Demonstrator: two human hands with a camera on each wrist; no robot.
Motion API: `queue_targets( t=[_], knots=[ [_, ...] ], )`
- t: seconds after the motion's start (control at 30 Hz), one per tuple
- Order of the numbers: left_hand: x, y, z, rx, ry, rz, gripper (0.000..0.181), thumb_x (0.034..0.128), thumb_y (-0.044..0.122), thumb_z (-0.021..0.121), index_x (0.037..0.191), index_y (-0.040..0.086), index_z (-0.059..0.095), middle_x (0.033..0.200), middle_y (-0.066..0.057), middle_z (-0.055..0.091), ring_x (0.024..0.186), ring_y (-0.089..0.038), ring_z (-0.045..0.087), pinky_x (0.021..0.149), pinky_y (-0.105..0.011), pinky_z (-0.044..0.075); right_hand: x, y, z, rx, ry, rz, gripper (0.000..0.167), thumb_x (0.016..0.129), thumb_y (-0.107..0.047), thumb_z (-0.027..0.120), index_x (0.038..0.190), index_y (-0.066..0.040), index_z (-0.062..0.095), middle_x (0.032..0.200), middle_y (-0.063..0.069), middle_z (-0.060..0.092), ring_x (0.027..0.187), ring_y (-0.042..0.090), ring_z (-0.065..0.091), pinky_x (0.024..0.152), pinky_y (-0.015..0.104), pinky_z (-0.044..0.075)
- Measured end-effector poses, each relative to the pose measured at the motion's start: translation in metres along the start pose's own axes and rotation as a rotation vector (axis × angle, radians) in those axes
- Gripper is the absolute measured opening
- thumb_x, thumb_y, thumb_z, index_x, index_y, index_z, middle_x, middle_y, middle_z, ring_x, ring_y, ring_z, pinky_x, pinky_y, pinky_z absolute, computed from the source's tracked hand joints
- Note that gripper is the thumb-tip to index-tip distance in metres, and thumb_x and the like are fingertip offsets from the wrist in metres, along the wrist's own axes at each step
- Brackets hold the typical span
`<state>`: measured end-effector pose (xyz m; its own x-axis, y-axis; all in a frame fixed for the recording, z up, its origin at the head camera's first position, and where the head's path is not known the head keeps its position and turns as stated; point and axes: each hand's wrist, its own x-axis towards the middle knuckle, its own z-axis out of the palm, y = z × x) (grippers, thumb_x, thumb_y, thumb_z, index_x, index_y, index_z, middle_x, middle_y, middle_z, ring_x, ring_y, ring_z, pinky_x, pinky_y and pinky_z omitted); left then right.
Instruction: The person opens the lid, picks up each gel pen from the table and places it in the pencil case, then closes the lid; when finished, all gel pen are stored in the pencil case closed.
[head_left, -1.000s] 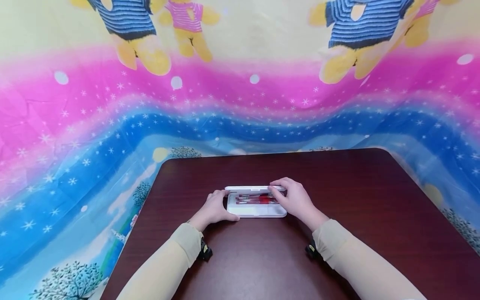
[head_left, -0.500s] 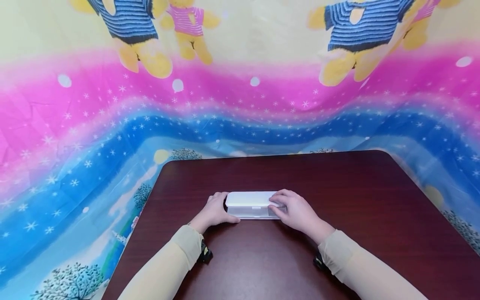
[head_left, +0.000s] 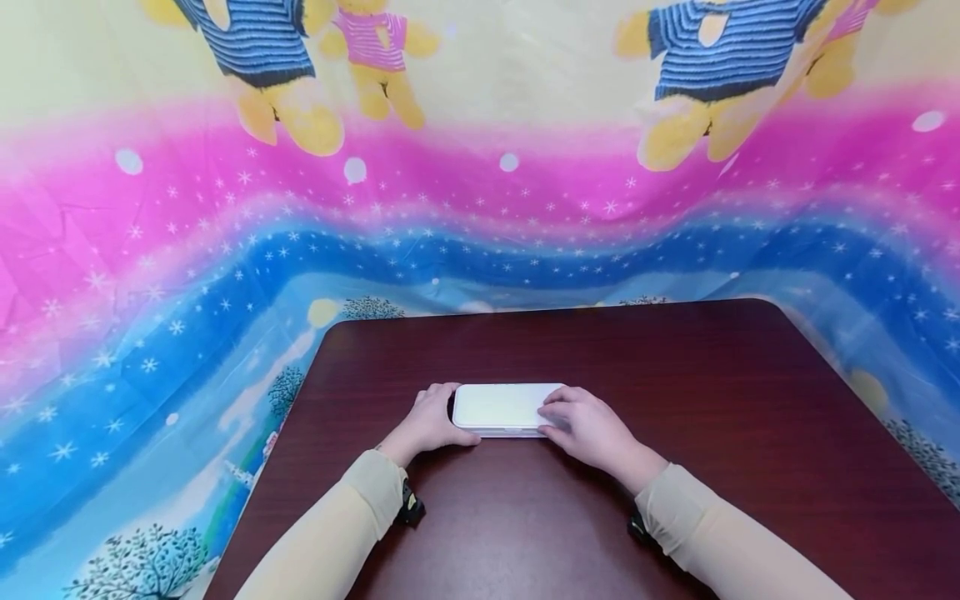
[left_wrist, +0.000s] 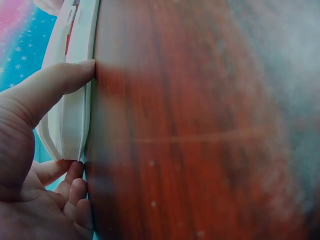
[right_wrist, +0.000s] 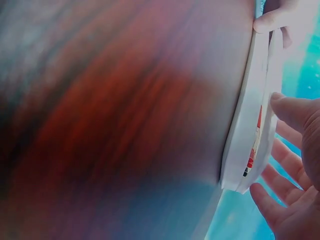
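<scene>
A white pencil case (head_left: 498, 406) lies on the table, its lid down except for a narrow gap along the front. Through that gap, red pens (right_wrist: 251, 157) show in the right wrist view; the rest of the contents is hidden. My left hand (head_left: 429, 423) grips the case's left end, thumb along the front edge and fingers behind the end. At the right part, my right hand (head_left: 592, 425) holds the lid, with its thumb at the front edge and its fingers over the top.
The dark brown table (head_left: 510, 517) has rounded far corners. Behind it and along its sides hangs a printed cloth (head_left: 495, 200) with bears and snowflakes. Dark straps with small devices sit at both wrists.
The pencil case's lid has come down from standing raised to nearly flat, covering the red pens. My right hand has moved forward and down with it; the left hand keeps its grip.
</scene>
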<state>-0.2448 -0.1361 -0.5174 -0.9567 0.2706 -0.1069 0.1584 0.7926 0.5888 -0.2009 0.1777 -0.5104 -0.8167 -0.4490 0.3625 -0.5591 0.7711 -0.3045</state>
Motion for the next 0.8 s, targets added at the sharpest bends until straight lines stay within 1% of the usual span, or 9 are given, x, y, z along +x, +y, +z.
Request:
queue_targets(
  t=[0.13, 0.27, 0.5, 0.7, 0.8],
  knots=[
    [0.001, 0.001, 0.000, 0.002, -0.005, 0.004, 0.107, 0.0724, 0.047, 0.100, 0.159, 0.009, 0.051, 0.154, -0.017, 0.057, 0.139, -0.036, 0.048, 0.116, -0.053, 0.049, 0.000, 0.000, 0.001, -0.010, -0.014, 0.012, 0.028, 0.090, -0.026, 0.093, 0.115, -0.015, 0.087, 0.118, 0.002, 0.078, 0.110, 0.022, 0.073, 0.096, 0.043, 0.063],
    [0.002, 0.000, 0.001, 0.006, -0.004, 0.003, 0.106, 0.0727, 0.047, 0.100, 0.160, 0.010, 0.051, 0.154, -0.016, 0.057, 0.138, -0.035, 0.047, 0.116, -0.053, 0.050, 0.001, -0.001, 0.002, -0.011, -0.008, 0.015, 0.028, 0.090, -0.025, 0.093, 0.115, -0.014, 0.088, 0.117, 0.002, 0.078, 0.110, 0.023, 0.073, 0.095, 0.043, 0.063],
    [0.002, -0.002, 0.002, 0.009, -0.006, 0.008, 0.106, 0.0735, 0.048, 0.100, 0.159, 0.009, 0.051, 0.155, -0.016, 0.057, 0.138, -0.035, 0.047, 0.115, -0.054, 0.050, 0.002, -0.006, 0.002, -0.021, -0.020, 0.028, 0.027, 0.089, -0.024, 0.094, 0.113, -0.014, 0.089, 0.115, 0.002, 0.079, 0.106, 0.022, 0.072, 0.090, 0.042, 0.063],
    [0.003, -0.005, 0.000, 0.021, 0.010, 0.015, 0.105, 0.0722, 0.048, 0.099, 0.157, 0.008, 0.053, 0.155, -0.016, 0.057, 0.139, -0.036, 0.047, 0.117, -0.054, 0.049, 0.007, -0.010, 0.002, -0.052, -0.036, 0.035, 0.027, 0.088, -0.025, 0.094, 0.113, -0.014, 0.089, 0.113, 0.001, 0.079, 0.105, 0.021, 0.071, 0.091, 0.040, 0.063],
    [0.004, -0.004, -0.001, 0.019, 0.005, 0.014, 0.105, 0.0724, 0.048, 0.099, 0.158, 0.009, 0.053, 0.155, -0.016, 0.057, 0.139, -0.036, 0.047, 0.117, -0.054, 0.049, 0.008, -0.010, 0.001, -0.052, -0.041, 0.043, 0.027, 0.089, -0.025, 0.094, 0.113, -0.014, 0.089, 0.113, 0.001, 0.079, 0.106, 0.021, 0.072, 0.091, 0.040, 0.063]
  ],
)
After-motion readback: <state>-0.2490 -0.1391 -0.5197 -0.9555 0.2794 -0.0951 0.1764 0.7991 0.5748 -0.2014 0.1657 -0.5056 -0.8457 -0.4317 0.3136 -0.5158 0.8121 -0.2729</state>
